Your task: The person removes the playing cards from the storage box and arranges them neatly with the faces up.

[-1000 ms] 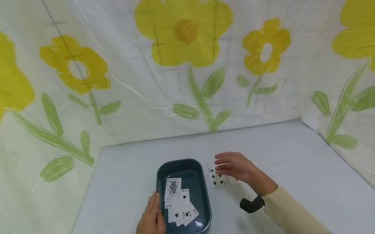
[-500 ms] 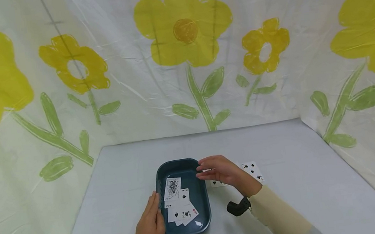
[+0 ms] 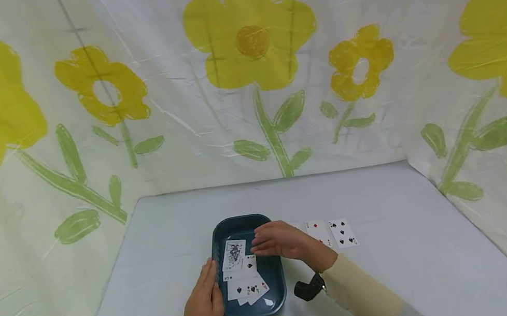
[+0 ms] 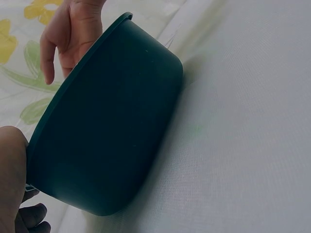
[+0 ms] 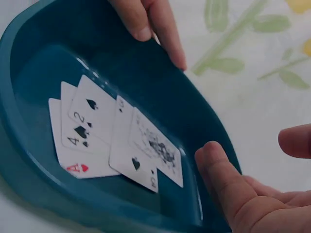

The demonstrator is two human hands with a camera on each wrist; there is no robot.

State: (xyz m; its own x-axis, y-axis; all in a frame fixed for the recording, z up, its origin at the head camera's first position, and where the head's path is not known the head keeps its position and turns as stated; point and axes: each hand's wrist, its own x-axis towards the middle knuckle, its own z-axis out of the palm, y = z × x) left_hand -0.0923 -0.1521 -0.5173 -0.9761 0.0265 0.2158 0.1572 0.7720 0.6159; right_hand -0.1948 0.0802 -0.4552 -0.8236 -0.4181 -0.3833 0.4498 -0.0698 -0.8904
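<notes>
A dark teal tray (image 3: 274, 301) stands on the table with several playing cards in it. Among them are a joker (image 3: 233, 254), a three of spades (image 5: 133, 155), a two of spades (image 5: 95, 99), a four of spades and a red ace. My left hand (image 3: 202, 304) rests against the tray's left side, its fingers straight along the rim. Over the tray's right part hovers my right hand (image 3: 277, 241), fingers extended and the thumb apart in the right wrist view, with nothing held.
Right of the tray lie a red diamond card (image 3: 318, 233) and a five of spades (image 3: 343, 232). A third card shows only a corner behind my right hand. White table cloth (image 3: 172, 224) surrounds the tray, and a flower-painted curtain (image 3: 185, 134) hangs behind.
My right hand has moved left from over the table cards to over the tray, uncovering the diamond card and the five of spades. My left hand has stayed put.
</notes>
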